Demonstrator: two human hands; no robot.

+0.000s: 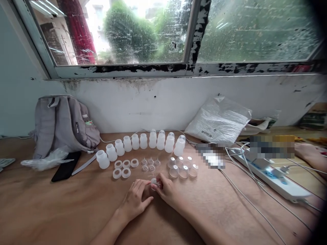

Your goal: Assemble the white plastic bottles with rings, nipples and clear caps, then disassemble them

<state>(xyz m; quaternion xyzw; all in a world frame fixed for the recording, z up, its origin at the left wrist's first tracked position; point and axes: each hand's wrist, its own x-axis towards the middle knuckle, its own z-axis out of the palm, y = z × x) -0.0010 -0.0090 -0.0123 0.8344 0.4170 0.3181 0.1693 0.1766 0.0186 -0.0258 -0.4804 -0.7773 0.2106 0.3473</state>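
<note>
In front of me my right hand [165, 188] pinches a small whitish translucent piece [154, 182], seemingly a baby bottle nipple in its collar ring, though fingers cover much of it. Fingers stretched and thumb apart, my left hand [136, 197] touches the left side of that piece with its fingertips. Beyond the hands lie several white collar rings [126, 173], several clear nipples [144, 168] and several clear dome caps [183, 172]. Behind them frosted baby bottles [103, 160] stand in a curved row. The rightmost ones, such as this capped bottle [179, 145], have clear tops on.
At left are a grey backpack [61, 122], a black phone [65, 167] and a crumpled plastic bag [48, 160]. A white packing bag [219, 119] leans on the wall. Cables and a power strip [276, 177] cross the right side. Another person's hand [306, 151] rests at far right.
</note>
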